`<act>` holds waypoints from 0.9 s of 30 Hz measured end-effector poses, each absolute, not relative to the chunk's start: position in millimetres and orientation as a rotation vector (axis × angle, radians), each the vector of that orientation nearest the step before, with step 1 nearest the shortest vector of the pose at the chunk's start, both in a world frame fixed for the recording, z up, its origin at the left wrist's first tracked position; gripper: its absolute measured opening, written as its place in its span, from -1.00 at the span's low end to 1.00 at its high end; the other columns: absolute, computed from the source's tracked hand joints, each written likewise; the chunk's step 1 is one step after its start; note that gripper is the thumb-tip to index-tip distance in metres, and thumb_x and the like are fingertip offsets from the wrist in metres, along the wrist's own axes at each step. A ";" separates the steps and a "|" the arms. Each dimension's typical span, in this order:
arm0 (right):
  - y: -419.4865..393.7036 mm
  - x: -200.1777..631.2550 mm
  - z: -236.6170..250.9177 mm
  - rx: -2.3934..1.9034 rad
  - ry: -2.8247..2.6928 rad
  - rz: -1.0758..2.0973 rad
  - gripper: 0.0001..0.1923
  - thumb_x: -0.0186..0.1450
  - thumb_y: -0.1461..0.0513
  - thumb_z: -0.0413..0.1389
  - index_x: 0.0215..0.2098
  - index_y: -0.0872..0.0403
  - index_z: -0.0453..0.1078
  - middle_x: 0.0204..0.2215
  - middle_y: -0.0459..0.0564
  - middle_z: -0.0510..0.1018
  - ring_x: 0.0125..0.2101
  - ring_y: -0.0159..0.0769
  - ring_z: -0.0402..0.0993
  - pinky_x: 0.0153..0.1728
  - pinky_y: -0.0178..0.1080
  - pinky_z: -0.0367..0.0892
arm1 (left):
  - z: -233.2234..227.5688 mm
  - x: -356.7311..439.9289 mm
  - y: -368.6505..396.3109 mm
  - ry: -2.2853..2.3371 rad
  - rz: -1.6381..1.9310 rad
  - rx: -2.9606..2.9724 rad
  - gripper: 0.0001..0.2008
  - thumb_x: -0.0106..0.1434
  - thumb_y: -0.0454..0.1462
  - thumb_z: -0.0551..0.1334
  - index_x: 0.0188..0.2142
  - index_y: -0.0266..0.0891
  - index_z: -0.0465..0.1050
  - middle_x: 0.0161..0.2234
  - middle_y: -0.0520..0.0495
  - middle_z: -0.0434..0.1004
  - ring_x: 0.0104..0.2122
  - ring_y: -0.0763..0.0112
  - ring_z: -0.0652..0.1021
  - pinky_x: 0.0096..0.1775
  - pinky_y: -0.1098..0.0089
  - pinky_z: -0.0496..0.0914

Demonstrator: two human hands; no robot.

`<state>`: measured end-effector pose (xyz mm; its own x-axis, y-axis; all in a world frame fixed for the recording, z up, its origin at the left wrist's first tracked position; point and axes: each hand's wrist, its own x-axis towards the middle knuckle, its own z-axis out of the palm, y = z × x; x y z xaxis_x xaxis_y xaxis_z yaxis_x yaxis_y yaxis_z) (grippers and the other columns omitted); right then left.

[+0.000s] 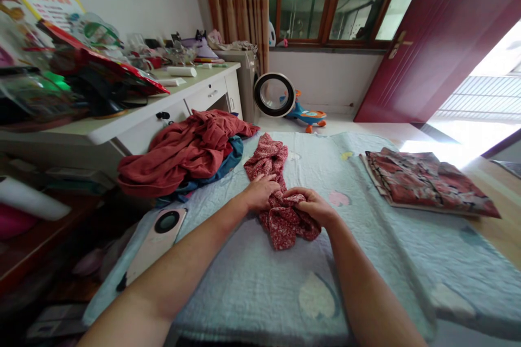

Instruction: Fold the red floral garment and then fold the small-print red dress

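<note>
Both hands grip the red floral garment (277, 195), bunched mid-bed on the pale blue quilt (366, 260): left hand (260, 191) pressing, right hand (311, 203) pinching fabric. Step judged: gathering. Next requires spreading flat.

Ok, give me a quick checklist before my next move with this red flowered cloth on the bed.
1. Left hand on the red flowered cloth: ok.
2. Right hand gripping its bunched near end: ok.
3. Cloth lying flat: not ok, crumpled.
4. Bare quilt in front of the hands: ok.
5. Folded floral stack apart from the cloth: ok.
6. Phone well on the quilt: not ok, at its left edge.
</note>
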<state>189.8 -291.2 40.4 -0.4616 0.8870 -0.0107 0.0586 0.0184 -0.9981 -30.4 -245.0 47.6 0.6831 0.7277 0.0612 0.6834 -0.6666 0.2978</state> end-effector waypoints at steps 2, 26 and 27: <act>-290.3 193.7 42.2 -0.957 -1.532 1.519 -0.57 0.07 0.22 0.13 -0.07 0.03 0.49 -0.17 -0.06 0.61 -0.21 -0.22 0.53 -0.19 -0.23 0.42 | 46.6 -26.6 -243.0 1.160 0.231 2.633 -0.83 0.17 -0.15 0.26 -0.27 -0.12 0.56 -0.15 -0.15 0.60 0.06 0.03 0.46 0.10 0.09 0.25; -254.6 238.9 0.5 -1.548 -1.268 0.534 -0.40 0.19 -0.13 0.09 0.02 0.09 0.36 -0.12 0.10 0.54 -0.27 -0.18 0.48 -0.16 -0.13 0.38 | 71.0 5.1 -208.5 1.670 0.893 2.300 -0.59 0.21 -0.26 0.22 0.07 -0.24 0.39 0.12 -0.25 0.36 0.16 0.06 0.36 0.19 0.14 0.21; -255.3 235.5 0.3 -1.561 -1.316 0.492 -0.35 0.17 -0.12 0.12 0.07 0.11 0.33 -0.06 0.13 0.52 -0.19 -0.14 0.48 -0.09 -0.09 0.37 | 70.3 -1.3 -203.0 1.801 0.890 2.242 -0.49 0.18 -0.23 0.26 0.13 -0.23 0.34 0.18 -0.29 0.27 0.21 -0.02 0.30 0.20 0.08 0.19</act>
